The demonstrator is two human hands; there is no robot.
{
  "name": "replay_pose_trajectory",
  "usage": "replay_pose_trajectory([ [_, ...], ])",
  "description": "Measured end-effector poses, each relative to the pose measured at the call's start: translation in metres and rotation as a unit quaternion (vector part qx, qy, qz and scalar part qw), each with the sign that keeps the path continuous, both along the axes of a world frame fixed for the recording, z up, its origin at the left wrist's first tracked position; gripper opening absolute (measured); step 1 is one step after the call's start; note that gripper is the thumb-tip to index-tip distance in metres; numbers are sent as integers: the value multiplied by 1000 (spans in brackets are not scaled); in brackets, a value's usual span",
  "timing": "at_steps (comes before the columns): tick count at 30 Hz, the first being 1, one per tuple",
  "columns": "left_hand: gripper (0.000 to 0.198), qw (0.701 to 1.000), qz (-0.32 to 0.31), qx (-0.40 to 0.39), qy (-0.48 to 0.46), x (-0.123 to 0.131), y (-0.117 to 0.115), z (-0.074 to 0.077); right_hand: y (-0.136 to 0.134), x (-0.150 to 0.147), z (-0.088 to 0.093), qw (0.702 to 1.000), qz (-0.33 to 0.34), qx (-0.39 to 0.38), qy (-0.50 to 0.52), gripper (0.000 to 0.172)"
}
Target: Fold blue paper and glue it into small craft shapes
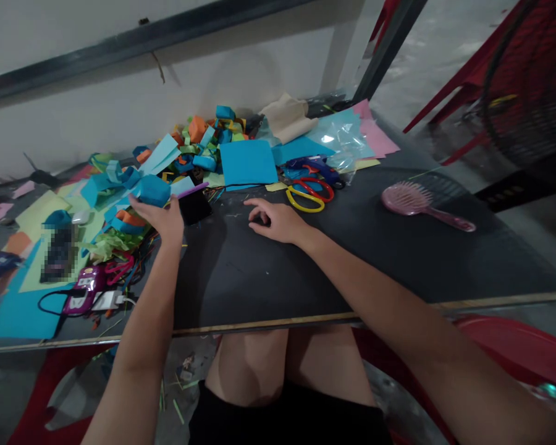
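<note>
My left hand [162, 216] is over the pile at the left, with thumb and fingers on either side of a blue folded paper piece [155, 190]. My right hand [278, 221] is at the middle of the dark table [259, 278]; its fingers are loosely bent, thumb and forefinger apart, with nothing between them. Scissors with red and yellow handles [306, 207] lie just beyond the right wrist. A flat blue paper sheet [249, 164] is behind the hands. Between them lie a small black square [195, 207] and a purple pen-like stick [193, 189].
Folded orange, green and blue paper pieces [197, 130] are heaped against the wall. A pink hairbrush [408, 199] lies at the right, near a fan [532, 86]. At the left are a blurred phone-like object [59, 253], a purple device [86, 287] with a cable, and coloured sheets.
</note>
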State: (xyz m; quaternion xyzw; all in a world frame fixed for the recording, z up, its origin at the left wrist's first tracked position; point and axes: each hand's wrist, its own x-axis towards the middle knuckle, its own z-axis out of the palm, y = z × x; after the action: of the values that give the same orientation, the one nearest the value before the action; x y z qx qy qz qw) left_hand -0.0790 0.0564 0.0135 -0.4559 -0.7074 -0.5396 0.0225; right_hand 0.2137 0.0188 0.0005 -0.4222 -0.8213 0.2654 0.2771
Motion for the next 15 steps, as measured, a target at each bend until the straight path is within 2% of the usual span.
replay_pose_trajectory([
  [2, 109, 996, 13, 9, -89, -4, 7, -5, 0, 0, 1, 1000, -3, -4, -4, 54],
  [5, 105, 991, -1, -5, -137, -5, 14, -11, -1, 0, 4, 1000, -6, -4, -6, 53],
  [10, 112, 989, -69, -30, -126, -1, 12, -14, -1, -1, 4, 1000, -9, -5, -20, 52],
  [15, 94, 996, -53, -34, -61, -1, 9, -13, -1, -1, 3, 1000, -11, -7, -16, 51],
])
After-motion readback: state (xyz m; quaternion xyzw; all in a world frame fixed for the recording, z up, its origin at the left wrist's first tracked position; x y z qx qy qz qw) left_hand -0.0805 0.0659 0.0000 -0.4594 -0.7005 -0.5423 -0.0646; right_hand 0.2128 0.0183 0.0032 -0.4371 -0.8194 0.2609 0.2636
